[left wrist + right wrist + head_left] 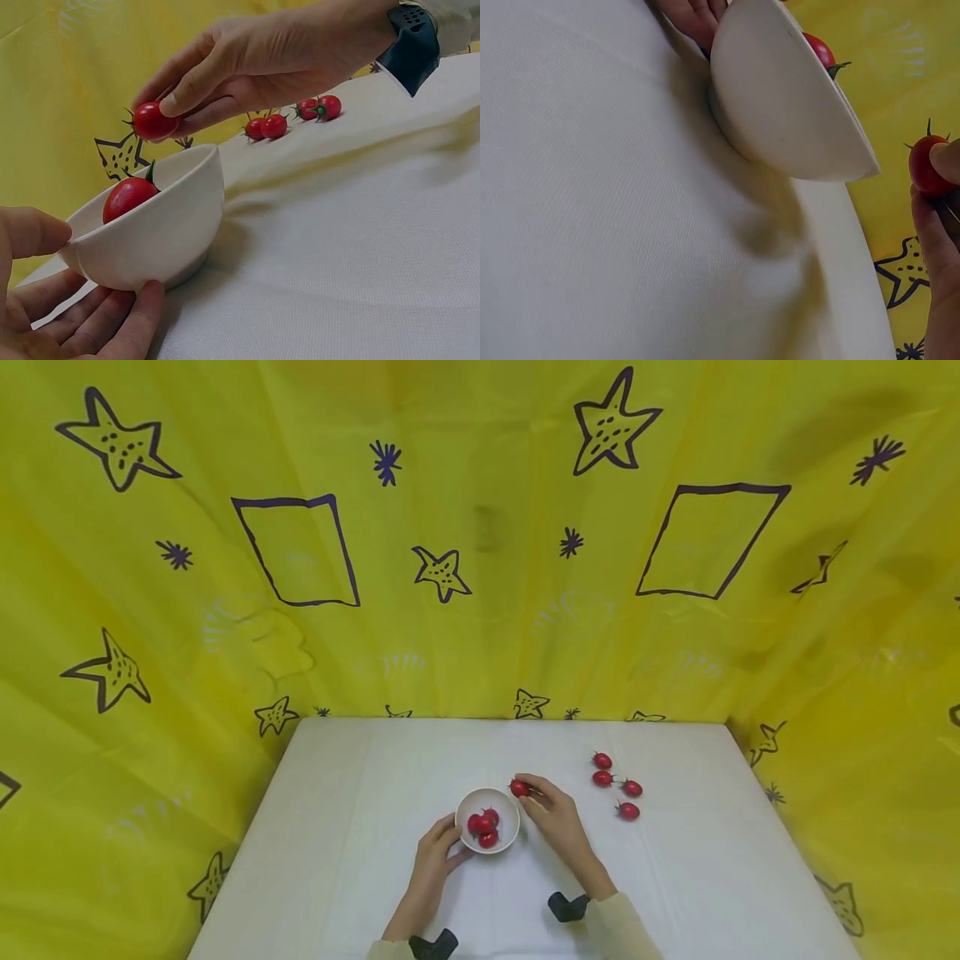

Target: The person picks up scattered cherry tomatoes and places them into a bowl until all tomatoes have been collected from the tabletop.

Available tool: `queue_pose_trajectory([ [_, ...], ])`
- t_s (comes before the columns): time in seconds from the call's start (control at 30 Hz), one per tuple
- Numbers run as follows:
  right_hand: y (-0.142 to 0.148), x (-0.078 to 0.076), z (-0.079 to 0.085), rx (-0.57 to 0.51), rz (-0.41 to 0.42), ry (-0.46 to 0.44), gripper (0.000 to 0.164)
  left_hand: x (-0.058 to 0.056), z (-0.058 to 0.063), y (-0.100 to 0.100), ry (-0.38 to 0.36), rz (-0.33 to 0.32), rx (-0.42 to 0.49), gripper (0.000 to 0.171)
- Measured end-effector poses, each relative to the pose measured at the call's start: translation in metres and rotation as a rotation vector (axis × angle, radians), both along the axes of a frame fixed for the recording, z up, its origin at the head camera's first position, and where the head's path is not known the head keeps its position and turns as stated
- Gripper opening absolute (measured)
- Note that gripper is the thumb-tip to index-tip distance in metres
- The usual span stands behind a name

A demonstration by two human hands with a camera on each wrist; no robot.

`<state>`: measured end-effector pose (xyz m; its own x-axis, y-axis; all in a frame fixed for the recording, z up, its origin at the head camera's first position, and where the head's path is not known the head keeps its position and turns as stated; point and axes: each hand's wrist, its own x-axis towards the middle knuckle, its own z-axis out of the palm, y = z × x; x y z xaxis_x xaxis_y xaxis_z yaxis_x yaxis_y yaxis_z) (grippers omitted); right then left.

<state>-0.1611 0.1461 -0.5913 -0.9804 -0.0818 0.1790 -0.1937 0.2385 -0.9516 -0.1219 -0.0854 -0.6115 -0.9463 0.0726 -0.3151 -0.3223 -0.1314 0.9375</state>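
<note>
A white bowl [507,808] stands on the table with several cherry tomatoes [486,823] inside, their green stems attached. My left hand [432,862] holds it from the left, thumb at the rim and fingers against its lower side, as the left wrist view shows. Just beyond the bowl's right rim, my right hand [557,823] pinches one cherry tomato [519,787] between thumb and fingers. That tomato is above rim height in the left wrist view [156,121], apart from the bowl. Its stem end points away from the palm.
Several more cherry tomatoes [602,778] lie loose on the white-covered table [360,827], right of and beyond my right hand. A yellow curtain [480,635] with drawn stars closes off the back and both sides. Black devices [567,907] sit at both wrists.
</note>
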Motion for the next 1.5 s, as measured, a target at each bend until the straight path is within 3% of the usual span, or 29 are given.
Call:
queue_pose_trajectory([
  [0.47, -0.021, 0.01, 0.009, 0.253, 0.162, 0.162, 0.041, 0.0, 0.005, -0.003, 0.001, -0.011, -0.022, 0.053],
  [0.77, -0.029, 0.009, 0.008, 0.341, 0.252, 0.145, 0.043, 0.002, 0.014, -0.005, 0.017, -0.02, -0.02, 0.05],
  [1.0, -0.035, 0.007, 0.01, 0.408, 0.281, 0.226, 0.041, 0.003, 0.016, -0.006, 0.036, -0.025, 0.015, 0.05],
  [1.3, -0.037, 0.004, 0.011, 0.542, 0.306, 0.249, 0.037, 0.003, 0.018, -0.005, 0.042, -0.026, 0.061, 0.057],
  [1.5, -0.038, 0.002, 0.011, 0.556, 0.311, 0.246, 0.033, 0.002, 0.016, -0.005, 0.039, -0.034, 0.057, 0.059],
])
